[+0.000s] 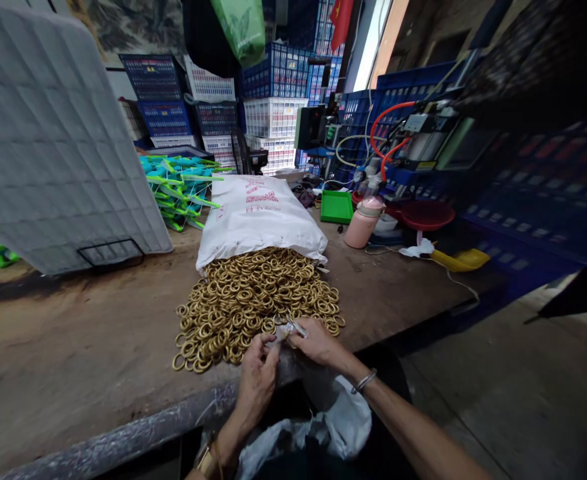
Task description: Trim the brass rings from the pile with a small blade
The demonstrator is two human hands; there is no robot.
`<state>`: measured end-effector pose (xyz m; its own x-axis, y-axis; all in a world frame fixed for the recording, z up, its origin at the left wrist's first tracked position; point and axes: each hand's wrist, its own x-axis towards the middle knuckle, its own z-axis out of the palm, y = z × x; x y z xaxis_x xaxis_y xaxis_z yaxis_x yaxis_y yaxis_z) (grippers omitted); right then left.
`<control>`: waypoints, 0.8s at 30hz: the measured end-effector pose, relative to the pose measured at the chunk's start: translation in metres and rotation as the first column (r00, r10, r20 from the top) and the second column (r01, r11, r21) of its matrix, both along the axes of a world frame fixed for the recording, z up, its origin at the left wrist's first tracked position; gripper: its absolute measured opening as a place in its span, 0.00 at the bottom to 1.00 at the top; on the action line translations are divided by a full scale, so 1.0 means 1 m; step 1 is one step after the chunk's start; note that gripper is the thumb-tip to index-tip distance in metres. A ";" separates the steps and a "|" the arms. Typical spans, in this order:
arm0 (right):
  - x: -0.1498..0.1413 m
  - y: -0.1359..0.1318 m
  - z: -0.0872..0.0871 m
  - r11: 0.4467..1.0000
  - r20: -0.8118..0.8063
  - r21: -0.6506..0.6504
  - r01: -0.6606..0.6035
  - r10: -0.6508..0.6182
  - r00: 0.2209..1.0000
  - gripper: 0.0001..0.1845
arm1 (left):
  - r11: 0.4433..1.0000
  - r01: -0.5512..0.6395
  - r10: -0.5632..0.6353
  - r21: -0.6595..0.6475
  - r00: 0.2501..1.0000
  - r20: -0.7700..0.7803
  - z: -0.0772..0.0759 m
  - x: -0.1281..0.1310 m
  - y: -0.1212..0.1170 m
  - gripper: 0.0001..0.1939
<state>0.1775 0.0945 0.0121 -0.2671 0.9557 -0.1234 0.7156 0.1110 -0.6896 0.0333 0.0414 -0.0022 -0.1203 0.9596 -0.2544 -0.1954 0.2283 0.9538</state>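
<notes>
At the near edge of the pile of brass-coloured rings point(268, 287), my two hands meet over the bench front. Thumb and fingers of my left hand point(259, 370) are pinched on a small whitish, shiny piece point(283, 331), too small to identify. My right hand point(318, 343) closes on its other side, where a pale metallic-looking bit shows by the fingers. The rings spill from the mouth of a white woven sack point(263, 213) with red print, lying on its side behind them.
A tall grey ribbed panel point(63, 147) stands at the left, beside blue and bright-green plastic pieces point(178, 187). Right of the sack are a green tray point(336, 207), a pink bottle point(363, 223) and a red dish point(427, 215). Stacked crates point(276, 119) fill the back.
</notes>
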 end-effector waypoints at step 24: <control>-0.011 -0.016 -0.011 0.981 -0.246 -0.188 -0.049 0.001 0.969 0.05 | 0.967 0.122 -0.021 0.223 0.912 -0.409 -0.004 -0.003 0.009 0.09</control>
